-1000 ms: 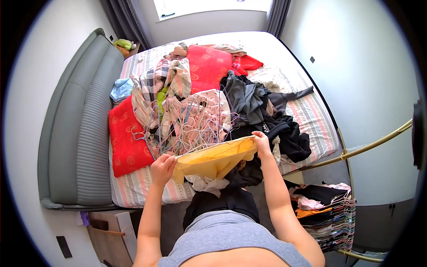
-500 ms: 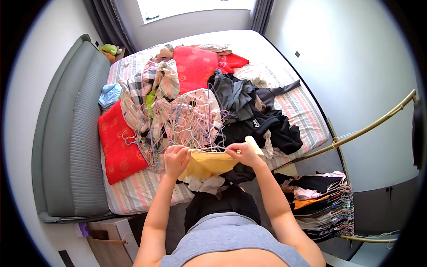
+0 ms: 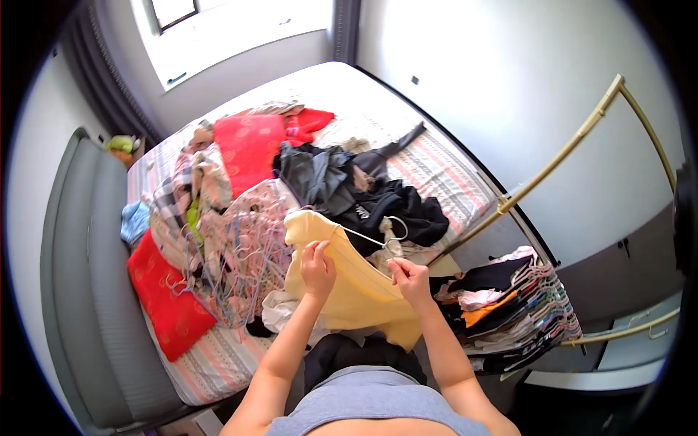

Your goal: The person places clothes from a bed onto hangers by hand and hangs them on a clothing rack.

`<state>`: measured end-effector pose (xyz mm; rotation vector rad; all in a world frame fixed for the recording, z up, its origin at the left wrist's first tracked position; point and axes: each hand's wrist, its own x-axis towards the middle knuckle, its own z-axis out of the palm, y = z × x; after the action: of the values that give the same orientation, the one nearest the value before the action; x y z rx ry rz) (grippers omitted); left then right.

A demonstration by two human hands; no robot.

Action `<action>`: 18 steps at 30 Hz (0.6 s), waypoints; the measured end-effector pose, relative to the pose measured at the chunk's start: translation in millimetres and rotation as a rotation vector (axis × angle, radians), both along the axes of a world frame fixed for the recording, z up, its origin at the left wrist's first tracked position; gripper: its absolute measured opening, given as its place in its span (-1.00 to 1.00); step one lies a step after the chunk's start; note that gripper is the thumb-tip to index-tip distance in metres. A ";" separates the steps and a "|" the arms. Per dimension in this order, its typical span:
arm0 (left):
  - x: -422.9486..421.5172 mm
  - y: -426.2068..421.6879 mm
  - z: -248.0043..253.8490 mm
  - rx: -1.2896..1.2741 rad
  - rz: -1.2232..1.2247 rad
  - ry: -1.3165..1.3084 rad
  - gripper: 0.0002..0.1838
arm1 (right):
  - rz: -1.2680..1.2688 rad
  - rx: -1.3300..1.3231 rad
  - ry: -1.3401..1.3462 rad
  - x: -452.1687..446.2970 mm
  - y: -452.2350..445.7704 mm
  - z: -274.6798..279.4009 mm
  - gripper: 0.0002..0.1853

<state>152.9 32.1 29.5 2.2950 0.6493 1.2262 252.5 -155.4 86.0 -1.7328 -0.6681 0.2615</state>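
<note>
I read the yellow garment (image 3: 358, 275) slanting down rightward from my left hand (image 3: 318, 270), curled onto its fabric, to my right hand (image 3: 411, 279), pinching its edge, nearer the white hanger's (image 3: 361, 235) hook.

No text can be read with certainty. On the black garment (image 3: 418, 211) there is a small white marking (image 3: 361, 211), which resembles letters but is too blurred to read. The red cushion (image 3: 251, 149) carries faint motifs, also unclear.
</note>
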 end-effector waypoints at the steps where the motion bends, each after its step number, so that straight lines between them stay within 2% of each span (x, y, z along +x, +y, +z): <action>1: 13.8 -9.8 -6.2 -0.006 -0.043 0.011 -0.66 | -0.042 -0.031 0.033 5.7 -10.1 -0.9 -0.81; 3: 40.1 -32.3 -19.5 -0.023 -0.131 0.043 -0.66 | -0.130 -0.096 0.109 17.1 -32.8 -5.4 -0.80; 4: 53.4 -45.3 -23.5 -0.066 -0.188 0.063 -0.67 | -0.110 -0.136 0.287 24.2 -45.5 -10.0 -0.79; 8: 109.1 -107.8 -35.8 -0.135 -0.357 0.165 -0.70 | -0.279 0.027 0.297 47.7 -101.7 -39.6 -0.78; 11: 148.4 -159.9 -39.3 -0.184 -0.480 0.219 -0.72 | -0.436 -0.066 0.184 72.7 -149.1 -49.6 -0.80; 15: 201.1 -231.7 -45.7 -0.221 -0.622 0.247 -0.75 | -0.391 -0.266 0.090 106.2 -201.0 -75.3 -0.79; 18: 233.5 -280.2 -50.7 -0.248 -0.712 0.291 -0.75 | -0.361 -0.190 0.157 128.5 -232.0 -105.9 -0.79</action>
<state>386.4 -248.1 -21.2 2.2029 0.0355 0.4595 381.0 -387.4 -19.9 -1.9547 -0.2132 0.2106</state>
